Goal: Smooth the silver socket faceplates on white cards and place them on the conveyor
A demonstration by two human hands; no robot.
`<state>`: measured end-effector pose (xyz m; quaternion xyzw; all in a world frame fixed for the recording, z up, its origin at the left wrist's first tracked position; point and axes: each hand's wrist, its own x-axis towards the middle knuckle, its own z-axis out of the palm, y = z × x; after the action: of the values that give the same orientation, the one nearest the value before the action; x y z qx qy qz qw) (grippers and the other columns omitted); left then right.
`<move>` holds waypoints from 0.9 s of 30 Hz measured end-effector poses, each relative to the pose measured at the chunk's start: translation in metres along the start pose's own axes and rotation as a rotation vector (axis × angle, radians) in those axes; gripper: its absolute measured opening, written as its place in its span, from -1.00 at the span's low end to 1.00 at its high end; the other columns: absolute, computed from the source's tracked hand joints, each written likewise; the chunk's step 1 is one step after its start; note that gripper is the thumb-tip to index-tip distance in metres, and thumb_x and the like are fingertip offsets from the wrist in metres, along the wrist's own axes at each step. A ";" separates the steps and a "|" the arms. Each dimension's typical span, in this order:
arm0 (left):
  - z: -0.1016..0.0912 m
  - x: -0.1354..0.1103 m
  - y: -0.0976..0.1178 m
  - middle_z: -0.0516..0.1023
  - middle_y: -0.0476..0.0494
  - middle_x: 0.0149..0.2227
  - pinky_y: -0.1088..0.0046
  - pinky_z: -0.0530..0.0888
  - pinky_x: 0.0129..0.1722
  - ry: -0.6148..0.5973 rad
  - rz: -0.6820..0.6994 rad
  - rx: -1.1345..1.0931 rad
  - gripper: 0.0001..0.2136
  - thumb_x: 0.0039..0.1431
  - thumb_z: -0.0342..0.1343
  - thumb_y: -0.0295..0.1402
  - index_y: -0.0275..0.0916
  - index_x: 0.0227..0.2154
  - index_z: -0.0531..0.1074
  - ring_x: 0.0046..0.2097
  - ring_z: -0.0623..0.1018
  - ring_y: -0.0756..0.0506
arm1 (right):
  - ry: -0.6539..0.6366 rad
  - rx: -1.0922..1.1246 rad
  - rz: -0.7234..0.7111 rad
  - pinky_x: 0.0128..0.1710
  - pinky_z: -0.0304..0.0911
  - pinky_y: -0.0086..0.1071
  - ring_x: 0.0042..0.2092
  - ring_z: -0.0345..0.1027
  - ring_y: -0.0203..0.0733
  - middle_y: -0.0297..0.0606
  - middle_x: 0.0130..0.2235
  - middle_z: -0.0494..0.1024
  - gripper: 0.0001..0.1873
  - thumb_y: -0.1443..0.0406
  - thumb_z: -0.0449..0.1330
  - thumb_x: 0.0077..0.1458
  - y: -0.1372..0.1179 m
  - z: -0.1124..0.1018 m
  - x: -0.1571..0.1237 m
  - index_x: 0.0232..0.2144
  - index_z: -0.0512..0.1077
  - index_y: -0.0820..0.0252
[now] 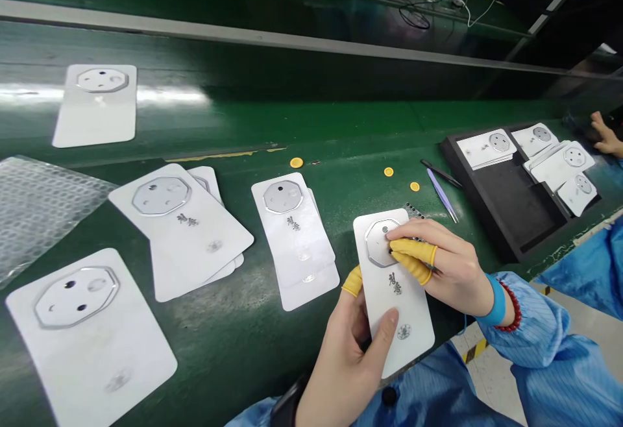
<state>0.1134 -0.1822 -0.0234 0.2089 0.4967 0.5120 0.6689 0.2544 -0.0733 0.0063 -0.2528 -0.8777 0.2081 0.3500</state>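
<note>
**Head cam: white card clamped in left hand, right fingers on its silver plate**

Okay, so on the head cam, the long white rectangular card [396, 297] sits low and right of centre, clamped in the left hand [345, 368]. The thumb lies across its lower end, and a yellow-capped fingertip pokes out past its left edge. The card's long axis runs away from the person, top leaning slightly left, with the silver-rimmed octagonal plate [377, 242] at the far end.

The right hand [448, 265] comes in from the right, with two yellow finger cots [413, 259] lying across the plate's right side. Can't tell if it's actually pinching anything, since the fingers hide that bit.

Across the green conveyor belt [233, 329] to the left are stacks of matching white cards [292, 232], with clear bubble wrap [43, 209] at the left edge. Upper right has a black foam tray [506, 200] holding more cards, with slim blue tweezers [442, 196] just beside it. A co-worker's hand [608, 135] shows at the far right edge.
</note>
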 end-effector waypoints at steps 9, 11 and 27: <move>0.003 -0.001 0.007 0.58 -0.22 -0.05 0.29 0.57 -0.10 -0.018 -0.018 0.013 -0.54 0.06 0.26 -0.24 -0.14 0.04 0.36 -0.06 0.59 -0.24 | -0.140 -0.026 -0.093 -0.08 0.45 -0.14 -0.03 0.41 -0.11 -0.06 -0.10 0.52 -0.77 0.47 0.10 0.20 0.006 -0.009 0.003 -0.09 0.41 0.27; 0.004 -0.002 0.008 0.58 -0.22 -0.05 0.32 0.56 -0.11 -0.017 -0.029 0.013 -0.53 0.06 0.27 -0.24 -0.14 0.04 0.36 -0.06 0.59 -0.23 | -0.172 -0.048 -0.143 -0.08 0.45 -0.13 -0.03 0.41 -0.09 -0.02 -0.11 0.53 -0.75 0.50 0.10 0.19 0.006 -0.010 0.004 -0.08 0.39 0.32; -0.004 0.006 0.011 0.60 -0.06 -0.05 0.50 0.56 -0.17 0.044 -0.099 -0.148 -0.45 -0.08 0.36 -0.30 -0.08 0.03 0.38 -0.07 0.59 -0.15 | -0.306 -0.190 -0.294 0.09 0.37 -0.04 0.23 0.18 0.06 0.21 0.05 0.44 -0.65 0.44 0.02 0.23 0.008 -0.005 -0.012 0.05 0.29 0.53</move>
<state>0.1049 -0.1732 -0.0196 0.1228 0.4818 0.5183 0.6958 0.2680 -0.0727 -0.0004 -0.1195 -0.9635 0.1073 0.2141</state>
